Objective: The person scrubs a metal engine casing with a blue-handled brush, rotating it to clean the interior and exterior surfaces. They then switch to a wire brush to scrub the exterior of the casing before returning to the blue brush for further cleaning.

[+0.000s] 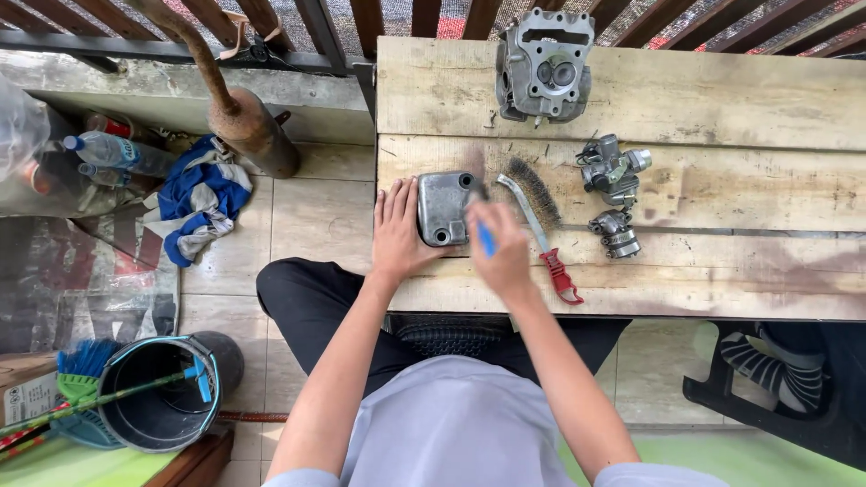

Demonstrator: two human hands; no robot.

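Head view: grey rounded metal cover [442, 207]

An informal outdoor repair workshop: engine parts [545, 65], a wire brush [539, 215] on a plank counter [722, 99], an old exhaust pipe [236, 108].

Bench [722, 99]: rough, weathered wood planks, stained. Cover [442, 207]: dull grey cast metal, smooth. Cylinder head [544, 63]: matt grey metal, grimy. Wire brush [534, 203]: metal bristles, red plastic handle. Bucket [162, 397]: dark plastic. Floor [316, 216]: smooth tiles.
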